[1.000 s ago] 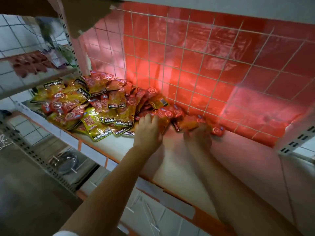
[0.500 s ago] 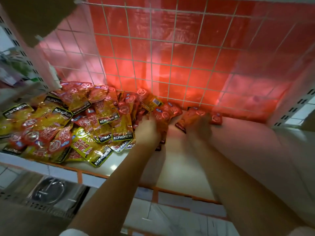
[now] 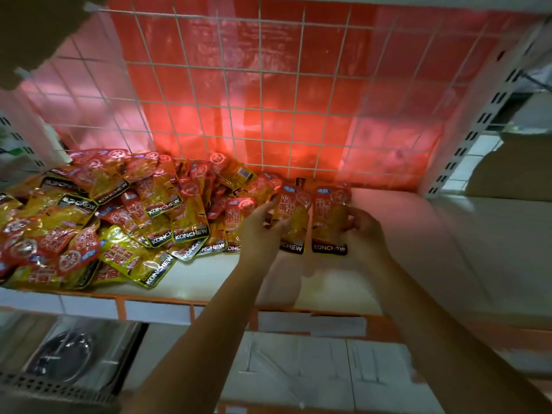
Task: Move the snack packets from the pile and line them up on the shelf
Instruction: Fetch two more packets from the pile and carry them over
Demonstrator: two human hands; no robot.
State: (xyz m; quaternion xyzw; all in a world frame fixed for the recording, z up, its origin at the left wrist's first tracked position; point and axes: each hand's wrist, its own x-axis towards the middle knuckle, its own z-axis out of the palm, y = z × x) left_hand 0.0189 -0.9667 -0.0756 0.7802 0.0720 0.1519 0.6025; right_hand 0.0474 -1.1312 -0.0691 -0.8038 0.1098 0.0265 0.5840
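Yellow-red packets (image 3: 310,218), 2 upright side by side, black ends toward viewer.

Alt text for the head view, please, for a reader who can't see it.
A person's left hand and right hand each grip an upright KONCHEW snack packet, left packet beside right packet, over the white shelf. A pile of packets fills the shelf's left side, before a wire grid backed in red.

The snack packets (image 3: 98,216) heaped at nine o'clock are glossy yellow and red with black bands bearing white KONCHEW lettering. The back panel (image 3: 268,100) at twelve o'clock is red-orange behind a white wire grid (image 3: 260,109). The shelf (image 3: 403,249) is white with an orange front edge.
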